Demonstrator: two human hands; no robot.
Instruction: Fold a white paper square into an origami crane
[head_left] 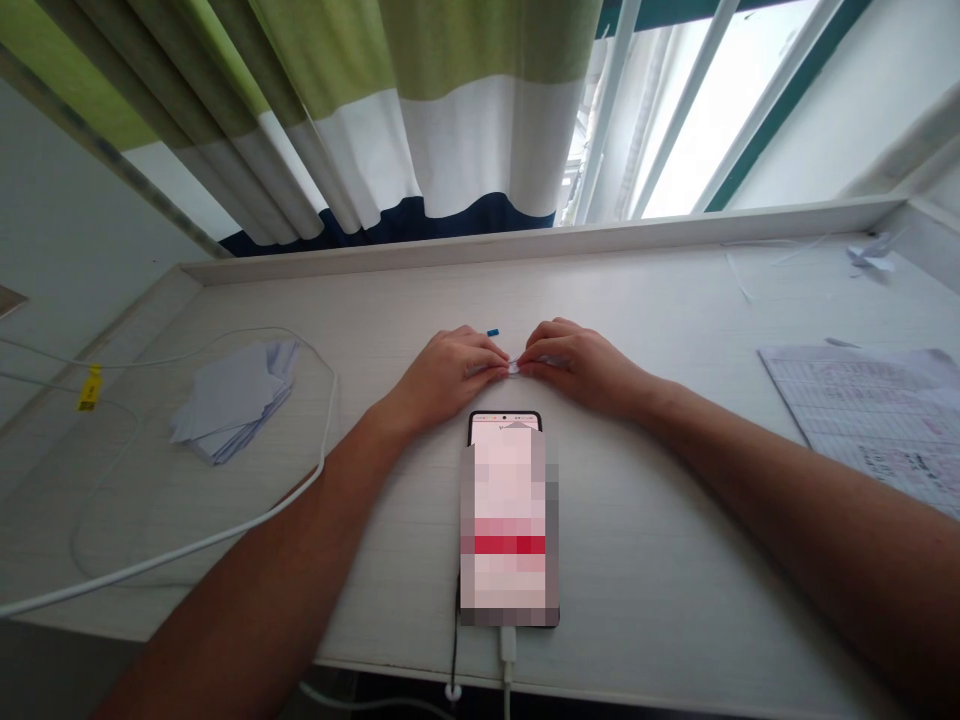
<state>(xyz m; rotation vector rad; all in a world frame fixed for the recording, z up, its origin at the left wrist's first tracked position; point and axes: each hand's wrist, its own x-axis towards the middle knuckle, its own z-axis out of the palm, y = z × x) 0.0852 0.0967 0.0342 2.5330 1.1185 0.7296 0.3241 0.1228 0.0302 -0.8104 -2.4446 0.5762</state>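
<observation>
Both of my hands rest on the white desk [660,560] just beyond a phone [508,520] that lies flat with its screen lit and a cable plugged into its near end. My left hand [450,372] and my right hand [577,362] meet fingertip to fingertip, both pinched on a tiny white piece of paper [514,368] between them. The fingers of each hand are curled closed. A small blue object [493,332] lies on the desk just behind my left hand.
A stack of white paper squares [236,398] lies at the left, ringed by a white cable [315,470]. Printed sheets [862,410] lie at the right. Paper scraps [870,255] sit at the far right corner. A curtain [420,130] and window are behind the desk.
</observation>
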